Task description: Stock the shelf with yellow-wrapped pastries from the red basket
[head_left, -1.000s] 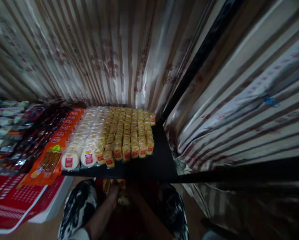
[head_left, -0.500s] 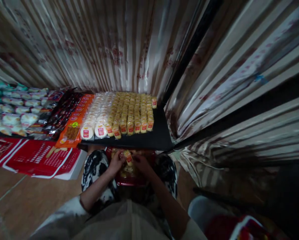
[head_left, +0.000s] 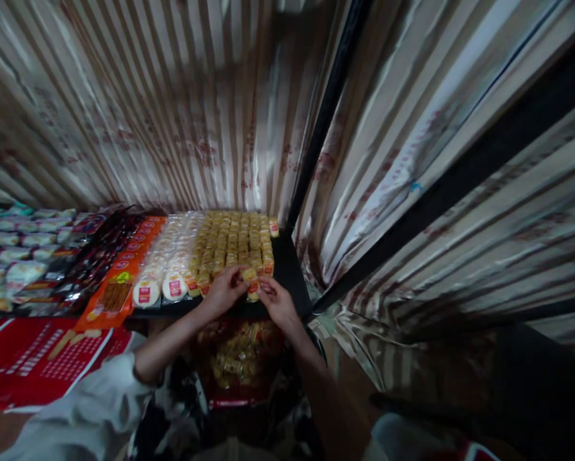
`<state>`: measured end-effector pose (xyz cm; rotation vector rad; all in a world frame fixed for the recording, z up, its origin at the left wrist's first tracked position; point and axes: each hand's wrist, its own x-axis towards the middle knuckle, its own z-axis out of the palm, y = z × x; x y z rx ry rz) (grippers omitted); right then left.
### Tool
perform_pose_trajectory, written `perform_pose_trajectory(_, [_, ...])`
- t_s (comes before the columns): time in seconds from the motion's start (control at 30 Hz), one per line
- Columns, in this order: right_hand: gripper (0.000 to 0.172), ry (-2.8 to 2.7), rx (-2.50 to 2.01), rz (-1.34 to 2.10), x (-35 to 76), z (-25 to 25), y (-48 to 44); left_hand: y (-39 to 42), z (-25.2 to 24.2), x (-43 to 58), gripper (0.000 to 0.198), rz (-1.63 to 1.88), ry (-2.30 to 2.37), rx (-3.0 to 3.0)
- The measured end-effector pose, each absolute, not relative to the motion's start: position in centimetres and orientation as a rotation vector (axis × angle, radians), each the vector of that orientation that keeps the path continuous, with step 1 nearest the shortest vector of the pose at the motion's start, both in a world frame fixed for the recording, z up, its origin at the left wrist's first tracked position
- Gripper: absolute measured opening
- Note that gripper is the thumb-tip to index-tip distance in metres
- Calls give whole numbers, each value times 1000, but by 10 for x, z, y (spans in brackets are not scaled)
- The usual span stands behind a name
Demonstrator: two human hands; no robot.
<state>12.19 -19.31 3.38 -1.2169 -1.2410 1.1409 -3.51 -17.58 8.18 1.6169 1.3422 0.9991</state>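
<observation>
Between my two hands is a small yellow packaged snack (head_left: 251,285) with a red label, in clear wrap. My left hand (head_left: 227,289) pinches it from the left, and my right hand (head_left: 274,298) has its fingers closed at its right edge. Both hands are at the front of a block of matching yellow snack packs (head_left: 230,240), set in rows on a black shelf (head_left: 290,272). Below my hands, a red container (head_left: 237,402) between my knees holds more yellow packs (head_left: 242,352).
Left of the yellow packs lie white round packaged crackers (head_left: 175,286), an orange snack bag (head_left: 109,291), dark glossy packets (head_left: 88,256) and white packets (head_left: 25,275). A red printed box (head_left: 47,365) sits below the shelf. Striped curtains (head_left: 172,115) and black poles (head_left: 323,109) enclose the back and right.
Both hands have risen from over the red container to the shelf's front row, carrying the yellow snack pack. The camera view has tilted up and shifted right.
</observation>
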Motion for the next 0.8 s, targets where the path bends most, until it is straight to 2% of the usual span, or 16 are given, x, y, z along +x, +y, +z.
perform_pose_trajectory(0.3, [32,-1169,-1217,854,161,55,-121,-81,114,28,38,919,1270,1932])
perform_pose_trajectory(0.53, [35,-1139,-1473,589,187,34,-53,-29,120,67,45,859,1366,2110])
perform_pose_trajectory(0.67, [36,-1113,-1569,553,189,12,-23,-18,108,74,25,872,1272,2322])
perform_pose_trajectory(0.8, [36,-1093,-1656,495,187,-4,-4,-9,92,80,19,588,1148,2606])
